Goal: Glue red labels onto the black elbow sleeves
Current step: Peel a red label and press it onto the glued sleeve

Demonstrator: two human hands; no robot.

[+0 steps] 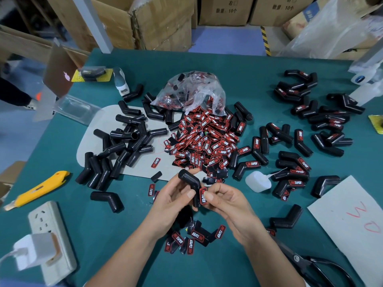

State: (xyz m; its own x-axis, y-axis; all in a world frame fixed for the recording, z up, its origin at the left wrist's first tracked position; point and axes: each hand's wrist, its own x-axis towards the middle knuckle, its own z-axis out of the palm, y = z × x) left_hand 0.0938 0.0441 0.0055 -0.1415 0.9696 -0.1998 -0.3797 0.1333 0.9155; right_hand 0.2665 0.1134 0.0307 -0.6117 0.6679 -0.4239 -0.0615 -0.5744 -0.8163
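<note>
Left hand [174, 195] grips a bare black elbow sleeve [189, 184] over the near middle of the tabletop [207, 264]; fingers curled round the lower leg, bend pointing up and away. Likely held that way to turn one flat leg toward the other hand.

Right hand [226, 200] pinches a red label [203, 195] between thumb and forefinger, printed side toward the camera, edge touching the sleeve's lower leg. Looks like the label is being lined up or pressed on; can't tell if glue is already on it.

Layout reads as a flow, left to right:
- unlabelled sleeves [122, 146] heaped left, partly on a grey mat [91, 141]
- label pile [205, 141] in the middle, spilling out of a clear plastic bag [192, 92]
- labelled sleeves [306, 129] spread right and far right, probably left apart so the glue sets
- small white glue bottle [258, 181] lying on its side just right of the hands, nozzle pointing right, within easy reach
- a few loose labels [194, 238] near, under the wrists, likely pre-pulled stock

The sleeve: matte black, soft-looking, bent at an obtuse angle, one end closed and rounded, ribbing at the inside of the bend on others like it. The label: small rectangle, red with black border, white "TAPER" lettering.

Also around: yellow utility knife [38, 188] and power strip [51, 241] near left, black scissors [310, 264] near right, paper sheet [352, 220] with red marks at right.
</note>
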